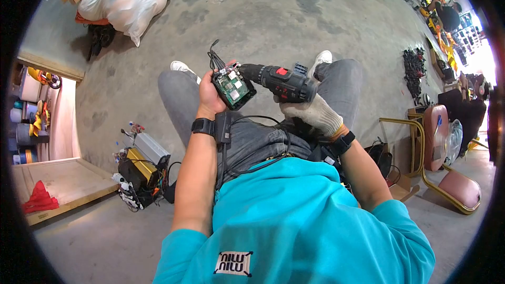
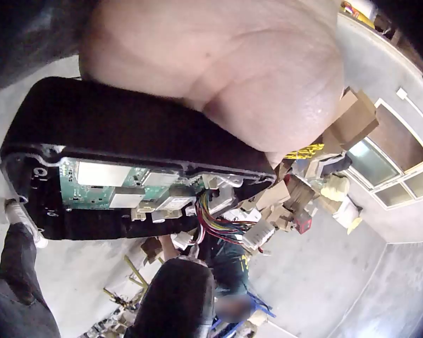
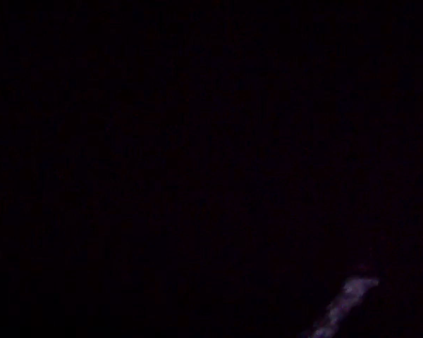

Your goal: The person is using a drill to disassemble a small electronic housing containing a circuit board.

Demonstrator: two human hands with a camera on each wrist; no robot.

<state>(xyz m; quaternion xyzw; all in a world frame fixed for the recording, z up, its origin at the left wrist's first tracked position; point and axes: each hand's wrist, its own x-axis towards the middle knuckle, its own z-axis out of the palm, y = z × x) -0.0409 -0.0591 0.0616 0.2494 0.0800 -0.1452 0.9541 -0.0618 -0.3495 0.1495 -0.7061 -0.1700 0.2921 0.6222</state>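
Observation:
My bare left hand [image 1: 209,96] holds up a black open-topped case [image 2: 120,123] with a green circuit board [image 1: 233,87] inside. Coloured wires [image 2: 215,224] and white connectors crowd one end of the board. A black cable [image 1: 213,55] rises from the case's far end. My gloved right hand [image 1: 316,117] grips a black cordless drill [image 1: 281,81] with a red mark on top. Its nose points left at the wired end of the case, and in the left wrist view the drill's tip overlaps the wires. The right wrist view is almost wholly black.
A gold-framed chair [image 1: 450,163] lies at the right. On the floor at the left sits a pile of electronic parts [image 1: 144,165] beside a wooden platform [image 1: 68,184] with a red cloth. White bags [image 1: 123,2] stand at the upper left. A black cable [image 1: 286,142] loops across the lap.

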